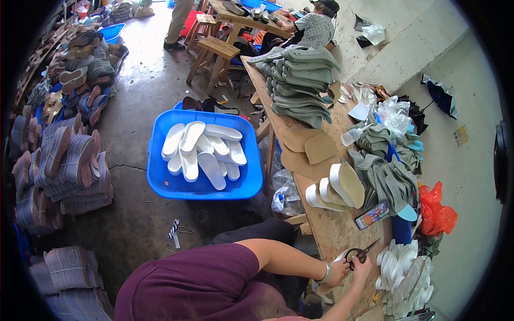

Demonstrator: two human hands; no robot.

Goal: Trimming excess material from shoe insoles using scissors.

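My right hand is closed on dark-handled scissors, whose blades point away to the upper right over the wooden workbench. Close beside it, my left hand, with a bracelet at the wrist, grips a white sole with a tan top. Most of that sole is hidden by the hand and arm. Farther up the bench stand several thick white soles with tan tops, next to flat tan sole pieces. A phone with its screen lit lies just beyond the scissors.
Stacked grey-green sole pieces fill the bench's far end; more grey-green pieces and white soles line its right side. Left of the bench, a blue tub holds white soles. Bundled soles cover the left floor. A seated person works beyond.
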